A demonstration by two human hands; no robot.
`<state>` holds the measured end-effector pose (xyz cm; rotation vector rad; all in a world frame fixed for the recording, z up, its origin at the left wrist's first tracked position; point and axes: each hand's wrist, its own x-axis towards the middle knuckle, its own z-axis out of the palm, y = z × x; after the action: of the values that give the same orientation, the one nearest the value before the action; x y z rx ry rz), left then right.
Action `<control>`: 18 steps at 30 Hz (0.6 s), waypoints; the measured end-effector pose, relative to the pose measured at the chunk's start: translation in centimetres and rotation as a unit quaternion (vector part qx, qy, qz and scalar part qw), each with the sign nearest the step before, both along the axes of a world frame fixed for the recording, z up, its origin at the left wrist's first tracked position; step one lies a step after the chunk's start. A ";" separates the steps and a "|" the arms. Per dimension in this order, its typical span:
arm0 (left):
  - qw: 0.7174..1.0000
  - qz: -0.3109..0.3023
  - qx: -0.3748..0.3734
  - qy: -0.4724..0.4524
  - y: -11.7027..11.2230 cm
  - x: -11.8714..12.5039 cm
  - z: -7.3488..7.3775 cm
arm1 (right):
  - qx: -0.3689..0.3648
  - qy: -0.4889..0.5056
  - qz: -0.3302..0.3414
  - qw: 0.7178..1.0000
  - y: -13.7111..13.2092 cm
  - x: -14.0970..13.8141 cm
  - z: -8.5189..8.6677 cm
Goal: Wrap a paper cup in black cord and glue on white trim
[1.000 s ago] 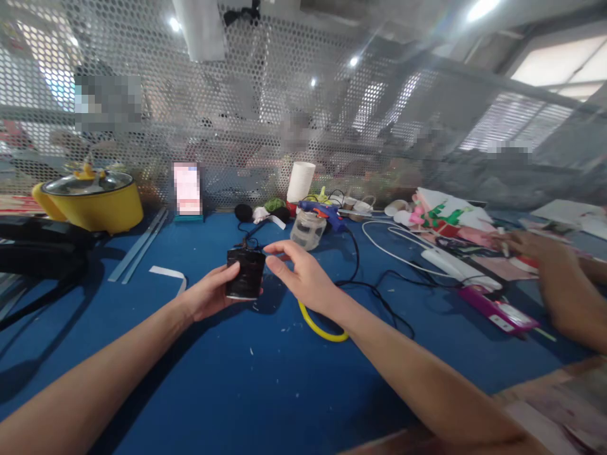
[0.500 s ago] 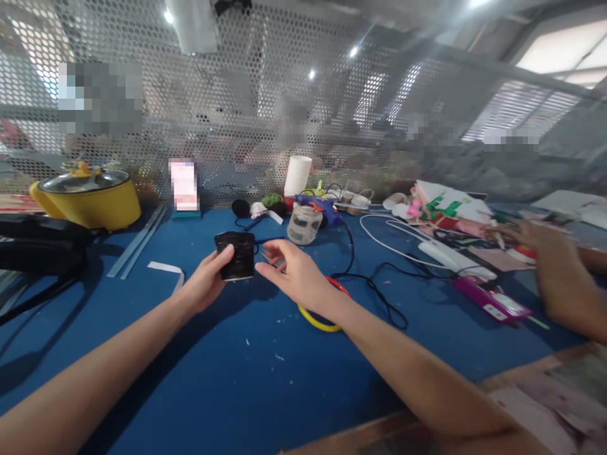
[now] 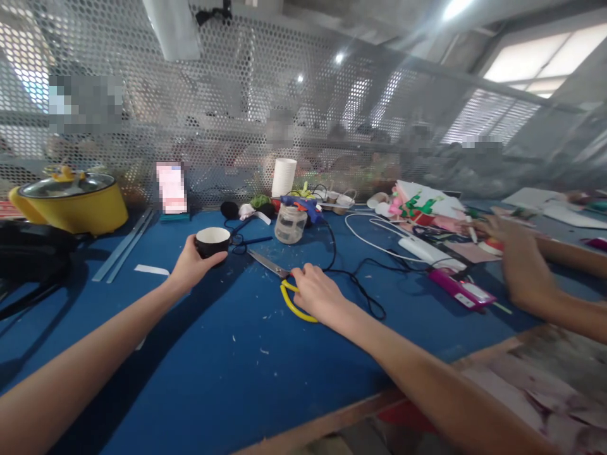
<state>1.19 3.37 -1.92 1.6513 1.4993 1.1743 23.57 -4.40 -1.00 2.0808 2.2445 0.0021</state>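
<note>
My left hand (image 3: 190, 266) is wrapped round a small black cup (image 3: 207, 248) with a white inside, its opening turned up towards me. Lower right of it, my right hand (image 3: 320, 294) is closed on the scissors (image 3: 271, 264) by the handle end. Their metal blades point up and left over the blue table, and a yellow loop shows below my fingers. The rest of the handles is hidden under the hand.
A clear jar (image 3: 290, 226) with a blue glue gun (image 3: 303, 206) stands ahead. At left are a yellow pot (image 3: 78, 205) and a lit phone (image 3: 172, 189). Black cables and a purple power strip (image 3: 459, 289) lie right, near another person's arm (image 3: 526, 265).
My right hand has left the cup's side and taken hold of the scissors on the table. My left hand has moved left, tilting the cup so its white inside shows.
</note>
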 end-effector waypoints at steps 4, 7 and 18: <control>0.997 0.019 0.003 0.074 0.3 -0.9 -0.4 | 0.010 -0.004 -0.007 1.000 0.7 0.6 -0.3; 0.990 0.014 0.007 0.142 -0.9 -1.7 -0.5 | 0.010 -0.005 -0.008 1.000 0.7 1.0 -0.3; 0.917 -0.271 0.027 0.293 -12.2 7.7 -2.2 | -0.022 0.013 -0.001 1.000 0.9 1.5 0.6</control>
<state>8.93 -8.84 -4.15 2.3908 1.1849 0.4327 25.04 -3.46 -0.37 2.0729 2.2352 -0.0751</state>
